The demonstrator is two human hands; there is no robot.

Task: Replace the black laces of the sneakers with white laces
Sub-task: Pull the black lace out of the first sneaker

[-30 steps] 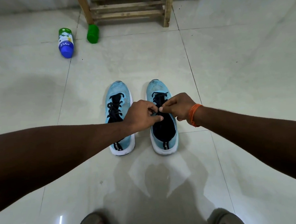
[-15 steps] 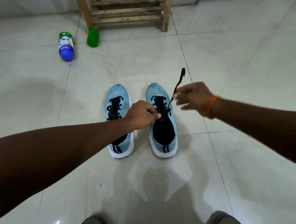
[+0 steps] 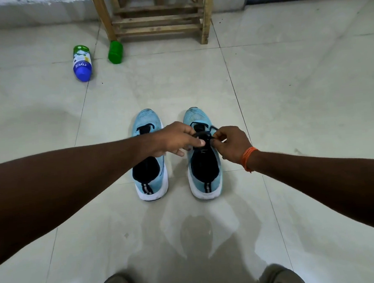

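Left hand point(image 3: 175, 140), right hand point(image 3: 232, 145) pinch black lace point(image 3: 203, 135); floor point(image 3: 288, 91) surrounds sneakers point(image 3: 206, 184).

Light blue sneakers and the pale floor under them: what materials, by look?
Light blue sneakers: upper looks like matte knit fabric, fine ribbing at the toe; white sole probably foam or rubber. Pale tiled floor: likely glazed ceramic, glossy, going by reflections and grout lines.

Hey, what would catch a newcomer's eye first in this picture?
The left hand and right hand meet mid-floor, pinching the black lace on the right-hand light blue sneaker, with the left-hand sneaker beside it. Farther back on the left, a blue-capped bottle lies on the tiles, and a green container sits by a wooden rack.
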